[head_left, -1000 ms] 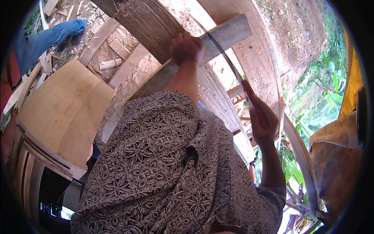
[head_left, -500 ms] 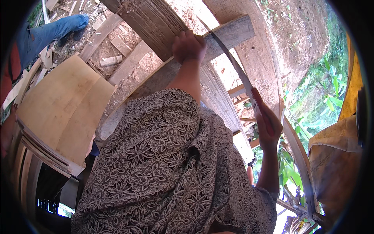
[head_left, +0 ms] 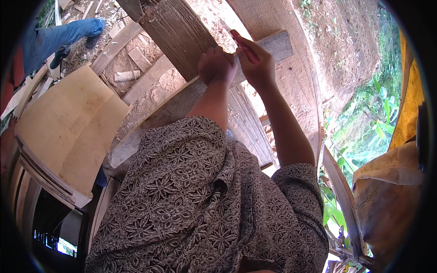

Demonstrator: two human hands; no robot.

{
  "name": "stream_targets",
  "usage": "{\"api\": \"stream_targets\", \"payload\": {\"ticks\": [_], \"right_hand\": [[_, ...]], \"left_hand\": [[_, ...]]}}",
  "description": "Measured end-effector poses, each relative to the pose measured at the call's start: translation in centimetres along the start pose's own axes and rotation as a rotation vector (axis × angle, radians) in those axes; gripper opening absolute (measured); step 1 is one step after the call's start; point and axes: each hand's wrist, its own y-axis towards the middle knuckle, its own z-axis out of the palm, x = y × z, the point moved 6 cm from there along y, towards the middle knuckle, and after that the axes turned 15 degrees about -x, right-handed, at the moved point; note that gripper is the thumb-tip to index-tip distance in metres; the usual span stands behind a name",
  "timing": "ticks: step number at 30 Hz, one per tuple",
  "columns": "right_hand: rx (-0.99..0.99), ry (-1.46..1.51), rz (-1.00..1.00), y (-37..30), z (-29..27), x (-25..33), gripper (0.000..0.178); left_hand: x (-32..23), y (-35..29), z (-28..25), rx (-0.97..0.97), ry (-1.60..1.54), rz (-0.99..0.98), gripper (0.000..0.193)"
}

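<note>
My left hand is closed over the edge of a weathered grey plank, right where a dark brown grooved board meets it. The plank runs slantwise across in front of me. Just right of that hand, my right hand grips a handsaw by its red handle, above the plank. The saw's blade is hard to make out against the bright ground beyond. Below the plank another grey board slants toward me.
A pale stack of boards stands on the left. Beyond it shows a person's leg in blue jeans. Offcuts and sawdust litter the ground. A wide plank lies on the right, with a yellow-brown tarp farther right.
My right hand has pushed the saw forward and left, from beside my body up to the plank. My left hand stays closed on the plank. The person's leg has shifted slightly.
</note>
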Motion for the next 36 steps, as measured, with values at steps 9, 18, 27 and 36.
{"api": "stream_targets", "payload": {"ticks": [9, 18, 27, 36], "right_hand": [[0.152, -0.206, 0.089, -17.9, -17.7, 6.3, 0.042], [-0.017, -0.092, -0.103, -8.9, -8.1, 1.6, 0.042], [-0.001, -0.12, 0.048, -7.6, -7.0, 2.7, 0.038], [0.124, -0.104, 0.062, -22.0, -20.6, 6.9, 0.056]], "left_hand": [[1.3, -0.1, -0.2, 0.057, -0.046, -0.125, 0.035], [1.0, -0.3, 0.3, 0.091, -0.015, -0.09, 0.037], [0.7, -0.3, -0.6, 0.003, 0.015, -0.071, 0.035], [1.0, -0.2, 0.6, -0.104, -0.039, -0.028, 0.034]]}}
